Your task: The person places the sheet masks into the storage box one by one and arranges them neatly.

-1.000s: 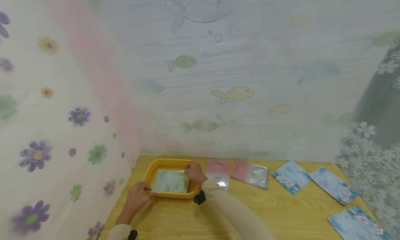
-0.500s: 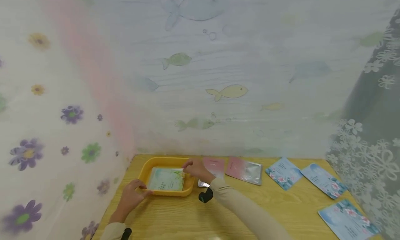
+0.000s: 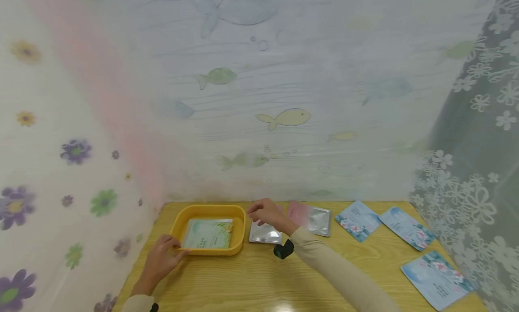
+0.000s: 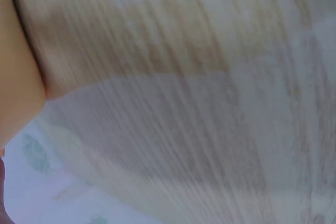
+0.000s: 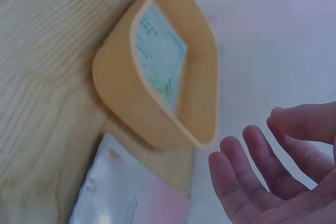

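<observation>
A yellow plastic basin (image 3: 211,252) stands at the table's back left, holding white-and-green face mask sachets (image 3: 207,234) that lie flat on its bottom. My left hand (image 3: 160,259) grips the basin's front left corner, its thumb along the front rim. Just right of the basin, my right hand (image 3: 269,213) hovers over a pink-and-silver sachet (image 3: 265,234) and partly hides it. In the right wrist view the fingers of this hand (image 5: 273,166) are loosely bent, with nothing between them. The left wrist view shows mostly table surface (image 4: 157,51).
A second pink-and-silver sachet (image 3: 320,222) lies behind the right forearm. Farther right are three blue flowered sachets: one at the back (image 3: 357,222), one beside it (image 3: 407,228) and one nearer the front (image 3: 438,278). Printed fabric walls (image 3: 227,176) border the wooden table (image 3: 243,280).
My right hand has come out of the basin, letting go of the green sachet, and moved right over the pink sachet. The left hand keeps its hold on the basin. The head view has shifted slightly.
</observation>
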`<act>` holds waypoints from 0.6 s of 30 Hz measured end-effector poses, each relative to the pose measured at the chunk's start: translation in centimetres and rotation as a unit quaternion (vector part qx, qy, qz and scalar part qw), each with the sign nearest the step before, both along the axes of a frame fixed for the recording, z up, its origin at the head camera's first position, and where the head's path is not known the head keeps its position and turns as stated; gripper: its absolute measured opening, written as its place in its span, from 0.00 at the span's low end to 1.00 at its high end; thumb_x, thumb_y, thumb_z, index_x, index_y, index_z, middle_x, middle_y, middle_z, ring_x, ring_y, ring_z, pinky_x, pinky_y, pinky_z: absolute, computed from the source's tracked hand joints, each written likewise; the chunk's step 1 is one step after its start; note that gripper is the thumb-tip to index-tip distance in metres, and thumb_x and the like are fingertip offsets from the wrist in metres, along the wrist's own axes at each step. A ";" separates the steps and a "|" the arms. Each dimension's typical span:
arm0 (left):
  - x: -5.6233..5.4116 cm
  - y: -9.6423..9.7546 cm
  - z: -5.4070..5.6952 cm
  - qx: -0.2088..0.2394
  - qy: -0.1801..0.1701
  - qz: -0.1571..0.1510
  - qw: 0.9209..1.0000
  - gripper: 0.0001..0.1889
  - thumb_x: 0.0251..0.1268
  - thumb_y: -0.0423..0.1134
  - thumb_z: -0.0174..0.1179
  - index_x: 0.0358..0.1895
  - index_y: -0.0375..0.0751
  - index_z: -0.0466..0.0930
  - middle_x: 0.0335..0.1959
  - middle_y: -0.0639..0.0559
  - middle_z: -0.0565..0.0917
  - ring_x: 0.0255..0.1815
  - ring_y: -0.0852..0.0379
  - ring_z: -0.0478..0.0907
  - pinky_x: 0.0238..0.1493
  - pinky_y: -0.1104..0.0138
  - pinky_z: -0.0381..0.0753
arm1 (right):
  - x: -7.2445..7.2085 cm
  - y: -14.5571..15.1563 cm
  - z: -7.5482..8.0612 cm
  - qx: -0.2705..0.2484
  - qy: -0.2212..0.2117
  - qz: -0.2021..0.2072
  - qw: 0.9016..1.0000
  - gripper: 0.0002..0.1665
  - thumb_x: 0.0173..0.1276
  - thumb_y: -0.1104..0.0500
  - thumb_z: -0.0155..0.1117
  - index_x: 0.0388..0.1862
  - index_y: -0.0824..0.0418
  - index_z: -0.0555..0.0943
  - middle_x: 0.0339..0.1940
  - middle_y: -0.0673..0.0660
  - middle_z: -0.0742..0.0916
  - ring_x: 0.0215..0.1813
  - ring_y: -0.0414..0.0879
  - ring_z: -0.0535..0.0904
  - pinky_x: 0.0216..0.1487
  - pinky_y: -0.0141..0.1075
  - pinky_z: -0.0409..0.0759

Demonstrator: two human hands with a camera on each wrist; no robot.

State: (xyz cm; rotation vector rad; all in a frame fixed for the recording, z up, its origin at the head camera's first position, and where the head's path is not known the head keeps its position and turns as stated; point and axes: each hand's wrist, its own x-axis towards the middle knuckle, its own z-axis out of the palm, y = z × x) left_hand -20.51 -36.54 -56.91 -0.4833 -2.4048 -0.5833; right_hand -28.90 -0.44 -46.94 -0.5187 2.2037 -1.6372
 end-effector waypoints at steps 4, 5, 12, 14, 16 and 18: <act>0.1 0.0 0.0 -0.005 0.023 -0.007 1.000 0.19 0.32 0.41 0.80 0.23 0.49 0.75 0.29 0.58 0.74 0.32 0.59 0.70 0.33 0.68 0.70 | -0.1 1.5 -0.1 0.003 -0.002 -0.012 1.000 0.07 0.67 0.64 0.60 0.41 0.65 0.81 0.38 0.61 0.84 0.40 0.57 0.81 0.38 0.46 0.81; 0.1 0.0 0.0 -0.004 0.027 -0.010 1.000 0.19 0.31 0.40 0.80 0.23 0.48 0.75 0.29 0.58 0.74 0.32 0.59 0.70 0.33 0.69 0.70 | -0.1 1.9 0.0 0.003 -0.001 -0.013 1.000 0.07 0.67 0.64 0.60 0.42 0.65 0.81 0.38 0.61 0.84 0.40 0.58 0.81 0.39 0.46 0.81; 0.3 0.0 -0.3 0.000 0.031 -0.001 1.000 0.20 0.30 0.40 0.80 0.24 0.48 0.74 0.29 0.57 0.74 0.32 0.59 0.70 0.32 0.70 0.69 | 0.3 4.5 0.2 0.006 0.013 -0.014 1.000 0.09 0.67 0.64 0.60 0.43 0.68 0.81 0.39 0.58 0.85 0.41 0.60 0.81 0.39 0.48 0.81; 0.3 0.0 -0.3 0.000 0.030 0.000 1.000 0.20 0.30 0.40 0.80 0.24 0.48 0.74 0.29 0.57 0.73 0.32 0.58 0.70 0.31 0.69 0.69 | 0.5 5.2 0.4 0.005 0.011 -0.012 1.000 0.10 0.67 0.63 0.60 0.44 0.68 0.80 0.41 0.59 0.84 0.42 0.59 0.80 0.39 0.49 0.80; 0.2 0.1 -0.4 0.002 0.029 -0.001 1.000 0.20 0.31 0.40 0.80 0.24 0.48 0.74 0.28 0.57 0.73 0.31 0.58 0.69 0.30 0.69 0.69 | 0.6 5.9 0.6 0.008 0.011 -0.016 1.000 0.10 0.67 0.63 0.61 0.44 0.67 0.80 0.42 0.59 0.84 0.41 0.56 0.80 0.39 0.48 0.80; 0.1 0.2 -0.3 0.005 0.029 -0.002 1.000 0.20 0.31 0.40 0.80 0.24 0.47 0.74 0.28 0.57 0.72 0.31 0.58 0.69 0.30 0.69 0.69 | 0.7 6.6 0.8 0.010 0.007 -0.025 1.000 0.11 0.66 0.62 0.62 0.45 0.66 0.80 0.43 0.59 0.83 0.40 0.51 0.79 0.39 0.46 0.80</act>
